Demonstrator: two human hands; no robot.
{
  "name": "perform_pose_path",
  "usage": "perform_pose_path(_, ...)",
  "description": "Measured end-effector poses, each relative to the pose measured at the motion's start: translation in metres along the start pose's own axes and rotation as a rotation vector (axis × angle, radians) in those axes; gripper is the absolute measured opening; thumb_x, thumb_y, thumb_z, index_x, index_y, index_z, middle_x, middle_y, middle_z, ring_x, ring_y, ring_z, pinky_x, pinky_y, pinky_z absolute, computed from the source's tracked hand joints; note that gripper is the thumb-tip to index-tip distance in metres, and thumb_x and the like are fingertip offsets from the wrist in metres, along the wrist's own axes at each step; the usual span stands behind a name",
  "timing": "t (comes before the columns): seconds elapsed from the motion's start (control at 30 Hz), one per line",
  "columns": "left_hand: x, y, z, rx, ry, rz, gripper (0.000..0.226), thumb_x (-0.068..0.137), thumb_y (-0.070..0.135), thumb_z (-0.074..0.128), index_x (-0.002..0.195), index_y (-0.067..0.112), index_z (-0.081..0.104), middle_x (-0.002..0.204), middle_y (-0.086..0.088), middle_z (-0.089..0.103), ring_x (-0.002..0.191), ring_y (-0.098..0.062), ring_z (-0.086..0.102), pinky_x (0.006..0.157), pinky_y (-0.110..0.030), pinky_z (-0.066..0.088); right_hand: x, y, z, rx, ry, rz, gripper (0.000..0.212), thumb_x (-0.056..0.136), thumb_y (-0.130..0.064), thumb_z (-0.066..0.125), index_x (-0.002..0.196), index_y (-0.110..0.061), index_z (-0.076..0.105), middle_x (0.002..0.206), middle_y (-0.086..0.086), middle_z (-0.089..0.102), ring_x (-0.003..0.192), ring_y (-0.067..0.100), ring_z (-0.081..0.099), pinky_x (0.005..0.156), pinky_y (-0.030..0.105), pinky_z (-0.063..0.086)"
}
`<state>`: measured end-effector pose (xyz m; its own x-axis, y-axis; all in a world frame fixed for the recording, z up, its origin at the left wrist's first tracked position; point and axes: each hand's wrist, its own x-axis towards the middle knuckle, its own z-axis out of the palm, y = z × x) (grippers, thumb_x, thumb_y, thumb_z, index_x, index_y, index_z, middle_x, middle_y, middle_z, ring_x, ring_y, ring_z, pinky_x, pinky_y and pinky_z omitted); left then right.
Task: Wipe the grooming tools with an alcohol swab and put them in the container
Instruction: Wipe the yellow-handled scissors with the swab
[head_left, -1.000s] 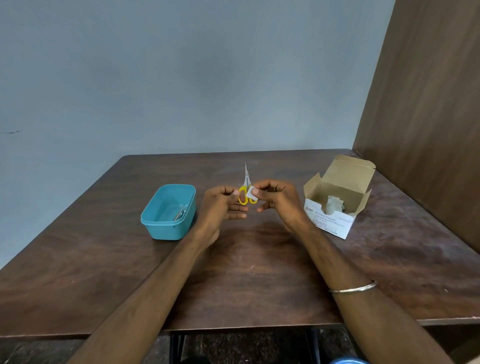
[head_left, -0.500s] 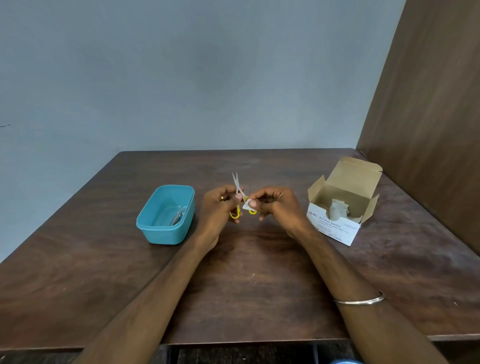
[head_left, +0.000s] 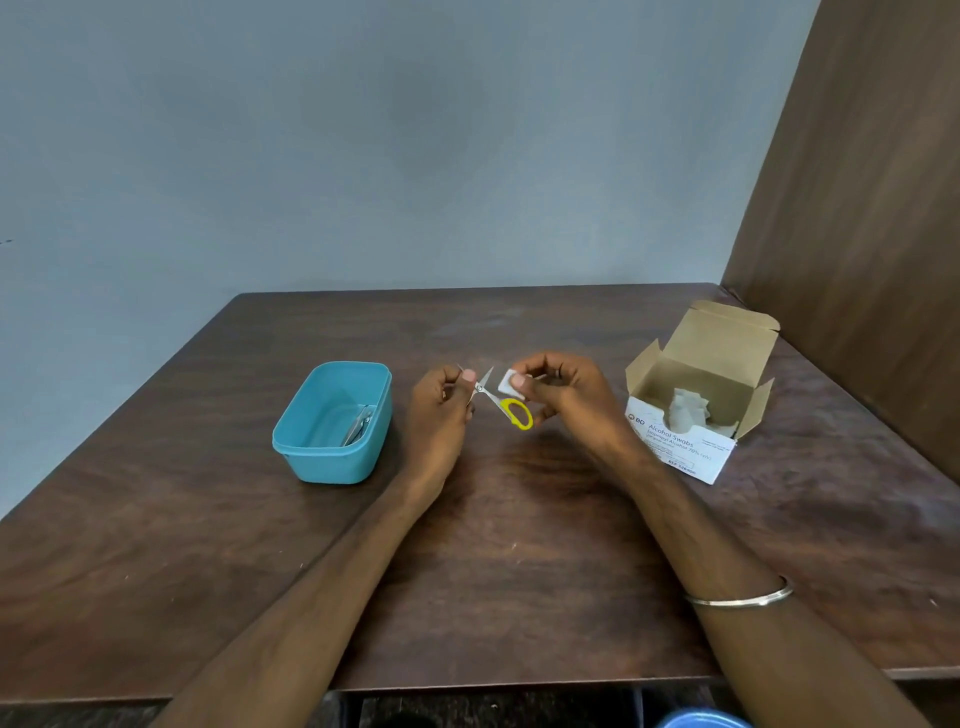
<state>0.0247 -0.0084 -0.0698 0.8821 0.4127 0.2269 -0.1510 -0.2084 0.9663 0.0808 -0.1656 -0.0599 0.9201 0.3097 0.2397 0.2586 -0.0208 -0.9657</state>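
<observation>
Above the middle of a dark wooden table (head_left: 519, 571), your left hand (head_left: 441, 410) pinches a small pair of scissors (head_left: 498, 402) near the pivot, thumb and fingers curled round the metal. The blades stand apart in a narrow V, one tip poking up beside your thumb, and a yellow handle loop hangs low toward your right hand (head_left: 563, 397). That hand pinches a folded white swab (head_left: 506, 384) between thumb and forefinger, its other fingers curled; the swab sits just beside the upper blade, and whether it touches the steel cannot be told from here.

To your left, a teal plastic container (head_left: 332, 457) rests open on the table, well apart from the scissors, with a metal tool (head_left: 358, 426) lying against its right inner wall. To your right stands a white cardboard box (head_left: 685, 447) printed "Alcohol Swabs", flaps raised, pale packets showing inside. A thin metal bangle (head_left: 743, 597) circles your right forearm. A grey-blue wall rises behind the table, a brown panel along its right side.
</observation>
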Motion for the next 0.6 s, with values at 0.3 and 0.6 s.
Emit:
perform_pose_path(0.3,-0.004,-0.003,0.001,0.141,-0.042,0.064,0.024,0.099,0.034,0.052,0.086,0.016,0.060,0.060,0.005,0.056,0.054,-0.009,0.048,0.055,-0.037,0.039,-0.002,0.002,0.013,-0.023,0.041,-0.027,0.009,0.084,-0.008,0.078,0.084,-0.017,0.075,0.074,0.006,0.068,0.065,0.020,0.063,0.058,0.031,0.050)
perform_pose_path(0.6,-0.008,-0.001,0.003,0.142,-0.072,0.128,0.022,0.100,0.029,0.053,0.081,0.018,0.058,0.066,0.006,0.055,0.065,-0.012,0.056,0.064,-0.040,0.046,-0.006,0.002,0.017,0.101,0.042,0.034,0.006,0.085,-0.009,0.077,0.089,-0.010,0.073,0.075,0.009,0.069,0.060,0.032,0.072,0.053,0.038,0.055)
